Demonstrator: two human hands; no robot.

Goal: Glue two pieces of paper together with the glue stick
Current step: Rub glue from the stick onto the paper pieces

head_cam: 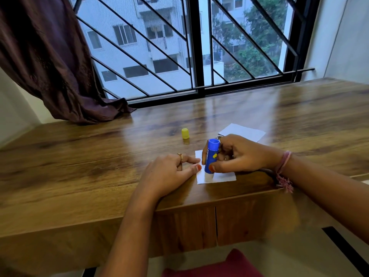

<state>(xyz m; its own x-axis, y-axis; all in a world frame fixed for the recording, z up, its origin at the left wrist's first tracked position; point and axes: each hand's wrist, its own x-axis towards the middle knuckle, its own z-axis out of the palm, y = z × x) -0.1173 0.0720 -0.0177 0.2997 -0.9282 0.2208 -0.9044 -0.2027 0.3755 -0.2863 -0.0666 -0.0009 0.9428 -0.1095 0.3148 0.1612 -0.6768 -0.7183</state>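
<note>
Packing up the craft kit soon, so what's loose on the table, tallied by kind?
Paper: 2, near piece and far piece
Glue stick: 1, in the right hand
Cap: 1
Total: 4

glue stick (211, 154): blue, uncapped, upright, tip down on the near paper
cap (185, 133): yellow, upright, apart
near paper (223, 176): white, flat
far paper (243, 131): white, flat, behind
</note>
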